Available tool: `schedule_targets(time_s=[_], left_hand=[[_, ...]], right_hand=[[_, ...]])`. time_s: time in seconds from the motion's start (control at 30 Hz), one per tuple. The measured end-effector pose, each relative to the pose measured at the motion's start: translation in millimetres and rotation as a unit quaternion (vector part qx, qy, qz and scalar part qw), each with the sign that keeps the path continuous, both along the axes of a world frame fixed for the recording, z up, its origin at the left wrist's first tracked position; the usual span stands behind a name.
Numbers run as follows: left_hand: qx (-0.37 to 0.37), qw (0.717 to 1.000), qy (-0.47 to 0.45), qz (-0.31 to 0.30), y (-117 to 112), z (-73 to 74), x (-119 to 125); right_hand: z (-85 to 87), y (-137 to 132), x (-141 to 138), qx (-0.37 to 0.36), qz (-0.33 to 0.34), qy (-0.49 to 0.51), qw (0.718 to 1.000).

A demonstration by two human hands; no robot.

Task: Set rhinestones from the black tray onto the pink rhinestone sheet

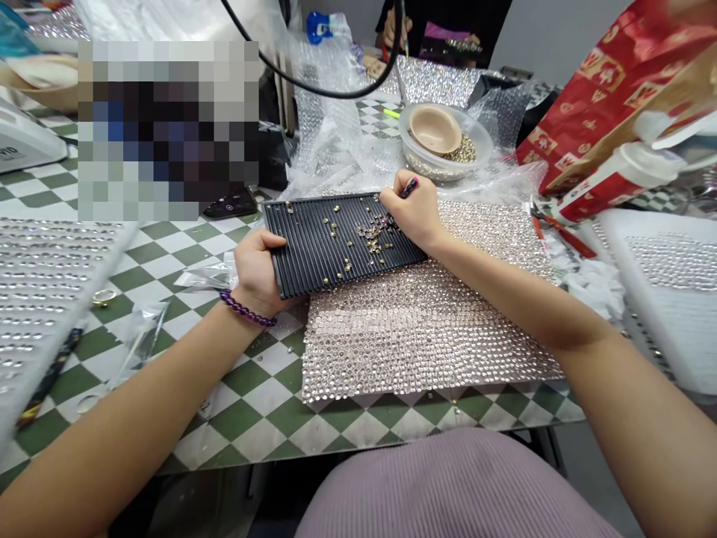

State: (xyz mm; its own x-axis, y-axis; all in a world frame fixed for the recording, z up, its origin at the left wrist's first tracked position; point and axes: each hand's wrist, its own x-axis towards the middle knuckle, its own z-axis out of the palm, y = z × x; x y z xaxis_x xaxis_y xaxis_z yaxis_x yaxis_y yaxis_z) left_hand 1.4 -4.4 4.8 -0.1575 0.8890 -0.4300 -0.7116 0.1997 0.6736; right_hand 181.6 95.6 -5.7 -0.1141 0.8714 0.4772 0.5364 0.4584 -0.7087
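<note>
A black ridged tray [319, 246] lies on a sheet covered in rhinestones [414, 336]. Small gold studs [373, 237] are scattered over the tray, with a cluster near its right end. My left hand [258, 273] is closed on the tray's near left edge; a purple bead bracelet circles that wrist. My right hand [411, 211] is closed on a thin pen-like tool [408, 188] with a pink end, its tip down among the clustered studs.
A clear bowl [476, 146] with gold studs and a tan dish stands behind the tray amid bubble wrap. A red patterned bag [599, 90] and glue bottle [621, 179] sit right. Rhinestone sheets lie at both sides on the checkered tablecloth. Another person sits at the far edge.
</note>
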Motion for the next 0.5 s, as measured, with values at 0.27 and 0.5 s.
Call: schedule_targets(time_s=[0.27, 0.5], left_hand=[[0.004, 1.000, -0.003, -0.007, -0.6, -1.7, -1.7], [-0.003, 1.000, -0.002, -0.006, 0.0, -1.3, -1.1]], right_hand=[[-0.8, 2.1, 0.2, -0.008, 0.001, 0.013, 1.000], [-0.2, 1.8, 0.6, -0.013, 0.005, 0.030, 0.999]])
